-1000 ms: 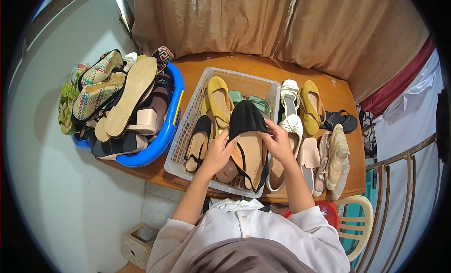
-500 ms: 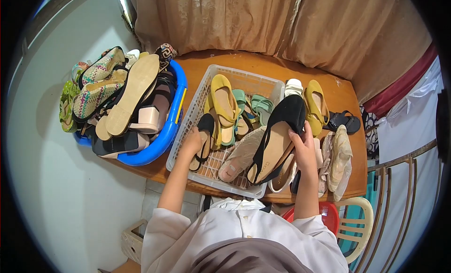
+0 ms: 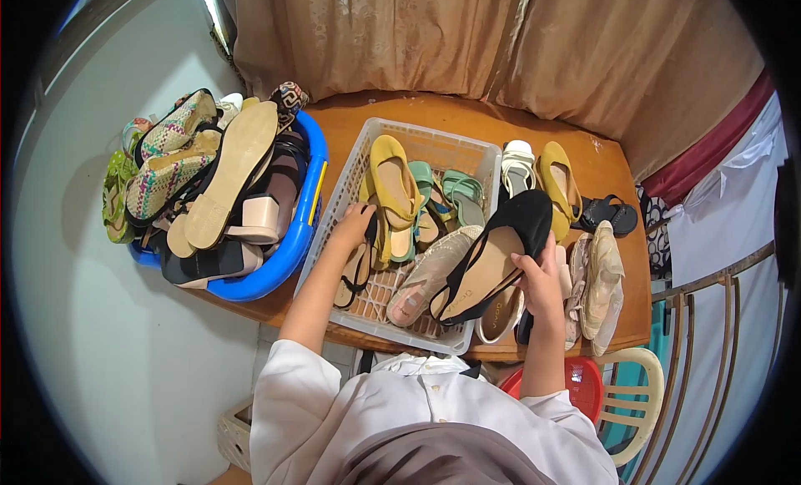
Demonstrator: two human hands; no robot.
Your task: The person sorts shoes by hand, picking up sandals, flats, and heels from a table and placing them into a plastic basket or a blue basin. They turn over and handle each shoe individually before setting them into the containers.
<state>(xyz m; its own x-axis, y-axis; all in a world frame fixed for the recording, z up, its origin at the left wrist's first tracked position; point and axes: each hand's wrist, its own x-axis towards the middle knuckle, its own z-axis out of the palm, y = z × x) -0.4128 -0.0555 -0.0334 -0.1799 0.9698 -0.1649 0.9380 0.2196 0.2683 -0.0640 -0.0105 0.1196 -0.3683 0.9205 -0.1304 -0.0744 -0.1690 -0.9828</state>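
My right hand (image 3: 541, 283) grips a black slingback flat (image 3: 501, 255) by its side and holds it tilted over the right side of the white plastic crate (image 3: 421, 344), its beige insole facing up. My left hand (image 3: 354, 226) is closed over the toe of a second black slingback (image 3: 355, 272) at the crate's left side, covering most of its front. Beside it in the crate lie mustard flats (image 3: 392, 184), green sandals (image 3: 461, 189) and a pale beige mesh shoe (image 3: 430, 276).
On the left, a blue basket (image 3: 313, 164) is heaped with mixed shoes. Right of the crate, the wooden table (image 3: 596, 159) bears white sandals (image 3: 519, 164), a mustard pair (image 3: 559, 180), black sandals (image 3: 609, 214) and cream shoes (image 3: 602, 285). A cream chair (image 3: 649, 393) stands below.
My left hand has moved up from the side of the black slingback onto its toe. The flat in my right hand has shifted slightly down and turned flatter.
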